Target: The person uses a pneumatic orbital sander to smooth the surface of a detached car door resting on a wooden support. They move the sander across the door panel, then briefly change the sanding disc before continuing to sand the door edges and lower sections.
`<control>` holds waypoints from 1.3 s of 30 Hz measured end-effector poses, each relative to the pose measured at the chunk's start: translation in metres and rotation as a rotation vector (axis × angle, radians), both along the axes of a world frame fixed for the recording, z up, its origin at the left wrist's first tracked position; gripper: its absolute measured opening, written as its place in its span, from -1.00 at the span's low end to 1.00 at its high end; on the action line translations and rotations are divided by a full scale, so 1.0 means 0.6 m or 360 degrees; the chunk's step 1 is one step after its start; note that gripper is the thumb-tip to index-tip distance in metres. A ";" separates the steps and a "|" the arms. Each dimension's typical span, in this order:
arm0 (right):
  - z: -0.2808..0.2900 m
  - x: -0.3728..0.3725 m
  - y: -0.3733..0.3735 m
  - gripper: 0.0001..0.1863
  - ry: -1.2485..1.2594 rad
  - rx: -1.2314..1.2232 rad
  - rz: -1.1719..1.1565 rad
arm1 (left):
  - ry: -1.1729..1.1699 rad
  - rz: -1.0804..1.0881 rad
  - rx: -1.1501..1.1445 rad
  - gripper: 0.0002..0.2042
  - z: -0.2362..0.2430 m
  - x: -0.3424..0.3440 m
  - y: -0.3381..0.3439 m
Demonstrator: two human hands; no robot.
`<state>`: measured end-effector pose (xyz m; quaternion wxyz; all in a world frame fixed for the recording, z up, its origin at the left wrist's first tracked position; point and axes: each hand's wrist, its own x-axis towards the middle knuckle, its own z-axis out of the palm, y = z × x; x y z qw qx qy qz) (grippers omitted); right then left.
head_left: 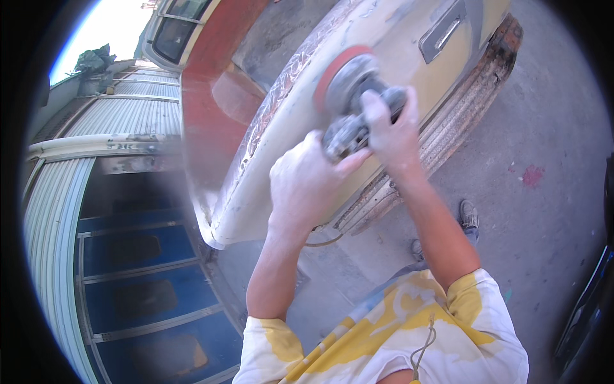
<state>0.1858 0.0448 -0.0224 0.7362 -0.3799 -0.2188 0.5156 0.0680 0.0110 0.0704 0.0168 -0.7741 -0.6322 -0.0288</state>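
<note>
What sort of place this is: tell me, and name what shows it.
Probably a vehicle body-repair yard or workshop: a dusty power tool, likely a sander, is held at a vehicle's cream panel, and the strip along that panel's edge looks scuffed and rusty.

Across the middle of the cream, curved vehicle panel [409,64], the way is blocked by a dusty grey power sander [354,86] with a round red pad [328,72], held by the left grip [304,171] and the right grip [395,136]. Room is offered between the sander and the dark grey recessed handle plate [442,32]. The panel's lower edge is bordered by a long, rust-stained metal beam [470,102], beyond which open grey concrete floor [543,115] is found.
</note>
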 end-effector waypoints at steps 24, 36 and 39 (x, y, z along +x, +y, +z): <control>-0.016 0.058 0.029 -0.38 -0.0667 -0.0012 -0.0047 | -0.0690 0.0004 0.0123 -0.43 -0.139 0.021 0.030; -0.044 -0.165 -0.112 -0.22 -0.1382 0.0429 -0.0060 | -0.1170 0.0275 0.0131 -0.58 -0.225 -0.209 -0.108; -0.035 -0.089 -0.069 -0.24 -0.1286 0.0214 -0.0049 | -0.1239 0.0139 0.0046 -0.50 -0.208 -0.139 -0.055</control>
